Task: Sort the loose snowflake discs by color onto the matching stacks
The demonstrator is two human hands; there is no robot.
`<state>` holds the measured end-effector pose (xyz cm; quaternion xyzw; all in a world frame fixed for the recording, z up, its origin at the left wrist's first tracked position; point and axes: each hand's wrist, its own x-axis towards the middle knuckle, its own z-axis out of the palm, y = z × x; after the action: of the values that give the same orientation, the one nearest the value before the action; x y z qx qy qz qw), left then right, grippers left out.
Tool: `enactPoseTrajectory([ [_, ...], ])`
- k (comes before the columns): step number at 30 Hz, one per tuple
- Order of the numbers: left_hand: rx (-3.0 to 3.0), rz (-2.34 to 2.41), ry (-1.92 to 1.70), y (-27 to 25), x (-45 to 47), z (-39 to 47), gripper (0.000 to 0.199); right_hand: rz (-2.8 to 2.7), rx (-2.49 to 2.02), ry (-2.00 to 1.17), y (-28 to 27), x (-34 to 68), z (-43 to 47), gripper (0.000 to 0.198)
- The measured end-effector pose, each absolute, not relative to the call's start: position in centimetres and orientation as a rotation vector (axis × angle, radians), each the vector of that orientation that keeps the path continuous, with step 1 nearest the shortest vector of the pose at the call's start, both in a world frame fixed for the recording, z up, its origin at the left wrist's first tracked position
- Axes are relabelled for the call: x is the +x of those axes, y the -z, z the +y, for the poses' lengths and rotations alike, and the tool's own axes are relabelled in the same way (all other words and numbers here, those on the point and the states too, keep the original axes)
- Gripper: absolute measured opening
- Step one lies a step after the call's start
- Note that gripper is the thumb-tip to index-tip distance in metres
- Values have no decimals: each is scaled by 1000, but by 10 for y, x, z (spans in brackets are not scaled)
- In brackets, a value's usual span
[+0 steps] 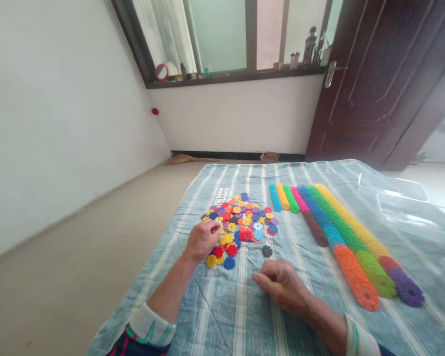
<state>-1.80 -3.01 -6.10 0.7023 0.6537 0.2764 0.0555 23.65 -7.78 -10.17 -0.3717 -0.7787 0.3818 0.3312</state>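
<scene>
A loose pile of colourful notched plastic discs (244,235) lies on the striped cloth. My left hand (203,240) is at the pile's left edge, its fingers curled and pinched together; a pale bit shows by the fingertips, but what they hold is hidden. Nearer to me, my right hand (282,286) rests closed over the cloth, thumb against the curled fingers, and I cannot make out anything in it. Just beyond it a single dark grey disc (267,251) lies apart from the pile. A blue disc (229,263) sits at the pile's near edge.
Overlapping discs form long colour-sorted rows to the right, among them a blue row (315,210) and a yellow row (350,219). Short rows (284,199) lie beside them. Clear plastic containers (415,212) stand at the right. The cloth-covered surface (163,291) drops off to floor on the left.
</scene>
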Motion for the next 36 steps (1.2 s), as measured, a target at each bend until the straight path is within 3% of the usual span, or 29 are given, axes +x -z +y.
enactPoseTrajectory([
  [6, 2161, 1892, -878, 69, -20, -30, 13, -1982, -1030, -769, 96, 235, -81, 40],
  [12, 2080, 2051, -1055, 73, -28, -26, 18, -2235, -779, -364, 78, 202, -64, 10],
  [15, 2056, 2158, -1115, 77, -33, -25, 19, -2436, -778, -203, 80, 182, -54, 26],
  [17, 2026, 2194, -1167, 80, -36, -23, 20, -2495, -829, -161, 85, 177, -50, 32],
  [22, 1921, 2208, -1229, 88, -42, -19, 19, -2459, -976, -153, 92, 192, -48, 16],
  [27, 1968, 2217, -1265, 89, -45, -16, 22, -2477, -772, -226, 90, 194, -59, 7],
  [31, 2202, 2152, -1112, 87, -35, -15, 30, -2406, -671, -244, 91, 187, -61, 5],
  [36, 2299, 2174, -707, 87, -17, -14, 50, -2186, -760, -98, 101, 192, -48, 17],
])
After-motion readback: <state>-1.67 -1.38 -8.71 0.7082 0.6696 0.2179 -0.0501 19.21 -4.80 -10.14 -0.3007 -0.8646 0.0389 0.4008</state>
